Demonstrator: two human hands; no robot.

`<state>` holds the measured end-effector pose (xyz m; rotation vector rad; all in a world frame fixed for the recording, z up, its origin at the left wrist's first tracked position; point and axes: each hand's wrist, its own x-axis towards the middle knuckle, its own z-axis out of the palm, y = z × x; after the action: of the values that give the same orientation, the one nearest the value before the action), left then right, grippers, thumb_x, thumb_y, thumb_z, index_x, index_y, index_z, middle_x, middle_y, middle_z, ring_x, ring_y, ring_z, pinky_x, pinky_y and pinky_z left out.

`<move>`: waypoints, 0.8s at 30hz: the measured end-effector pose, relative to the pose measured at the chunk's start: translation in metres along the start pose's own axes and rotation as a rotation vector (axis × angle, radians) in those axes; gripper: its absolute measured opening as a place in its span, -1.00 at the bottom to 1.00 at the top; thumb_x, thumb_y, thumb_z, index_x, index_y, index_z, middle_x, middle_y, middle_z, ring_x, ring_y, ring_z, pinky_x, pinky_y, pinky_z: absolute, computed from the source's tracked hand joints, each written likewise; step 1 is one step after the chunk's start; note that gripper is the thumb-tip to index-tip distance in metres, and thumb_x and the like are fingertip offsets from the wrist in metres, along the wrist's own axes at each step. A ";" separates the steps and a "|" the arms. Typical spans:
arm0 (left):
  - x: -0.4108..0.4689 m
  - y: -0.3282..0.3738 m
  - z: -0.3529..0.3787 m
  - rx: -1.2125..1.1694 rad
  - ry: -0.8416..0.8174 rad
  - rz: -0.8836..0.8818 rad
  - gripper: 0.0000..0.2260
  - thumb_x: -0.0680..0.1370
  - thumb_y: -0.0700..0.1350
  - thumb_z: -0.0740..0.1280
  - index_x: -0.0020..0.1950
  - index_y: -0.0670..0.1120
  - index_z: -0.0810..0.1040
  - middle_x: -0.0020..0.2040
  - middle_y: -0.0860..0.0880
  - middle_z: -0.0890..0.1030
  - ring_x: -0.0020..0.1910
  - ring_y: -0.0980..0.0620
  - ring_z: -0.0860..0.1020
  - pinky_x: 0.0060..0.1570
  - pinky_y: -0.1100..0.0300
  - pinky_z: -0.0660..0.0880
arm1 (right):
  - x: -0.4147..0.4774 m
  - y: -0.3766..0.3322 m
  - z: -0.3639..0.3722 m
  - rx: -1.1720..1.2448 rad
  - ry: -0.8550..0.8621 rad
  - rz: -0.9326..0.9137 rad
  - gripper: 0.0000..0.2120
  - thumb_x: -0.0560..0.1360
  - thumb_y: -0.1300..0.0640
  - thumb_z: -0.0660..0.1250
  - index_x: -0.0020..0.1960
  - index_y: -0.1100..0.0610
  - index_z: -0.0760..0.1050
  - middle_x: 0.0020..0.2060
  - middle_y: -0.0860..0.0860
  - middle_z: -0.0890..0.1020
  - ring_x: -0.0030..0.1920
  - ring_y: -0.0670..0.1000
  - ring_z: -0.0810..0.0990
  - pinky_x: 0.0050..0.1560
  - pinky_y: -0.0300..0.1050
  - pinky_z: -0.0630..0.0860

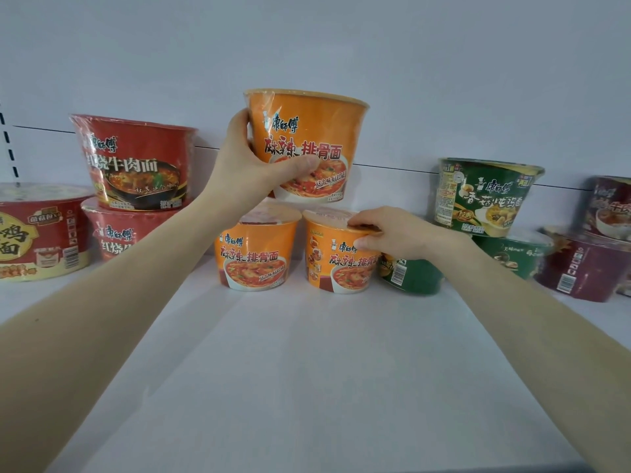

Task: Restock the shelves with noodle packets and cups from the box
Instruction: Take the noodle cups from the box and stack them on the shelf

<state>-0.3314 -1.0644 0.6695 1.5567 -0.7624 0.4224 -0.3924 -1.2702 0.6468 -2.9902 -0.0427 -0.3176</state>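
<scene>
Your left hand [246, 165] grasps the upper orange cup [307, 131], thumb across the printed front and fingers curled behind the wall; your right hand [392, 233] pinches the rim of the right lower cup [338, 268], fingers over the lid and thumb under the lip. The step looks like seating the upper cup across the two beneath it, so centre its base over the gap between the left lower cup [254, 257] and the right one; hold the right one steady as you do, since a nudge would likely widen the gap and tip the stack. Lower it level, label forward, and let go only once both lids carry it; whether its base already touches them I cannot tell. Mind the green cups [485, 196] just beside your right wrist; the red cups [136, 158] stand clear to the left and the maroon cups [580, 268] sit far right. The held cup is a wide tapered bowl in glossy film, orange with black and red lettering and a picture of noodles in red broth low on the front; it hangs upright above its two matching fellows near the back of the white shelf [307, 370]; the film may well be slippery, so keep the grip firm.
</scene>
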 end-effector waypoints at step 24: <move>-0.003 0.011 -0.009 -0.073 -0.098 -0.072 -0.18 0.19 0.11 0.45 0.38 -0.02 0.24 0.18 -0.02 0.56 0.05 0.04 0.59 -0.06 0.16 0.58 | -0.006 -0.033 -0.085 0.922 0.347 -0.078 -0.57 0.48 -0.15 0.25 0.31 -0.12 0.29 0.24 -0.07 0.44 0.22 0.01 0.50 0.16 -0.02 0.49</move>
<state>-0.3396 -1.0550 0.6766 1.5398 -0.7853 0.2641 -0.4171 -1.2494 0.7324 -1.9995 -0.2058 -0.6157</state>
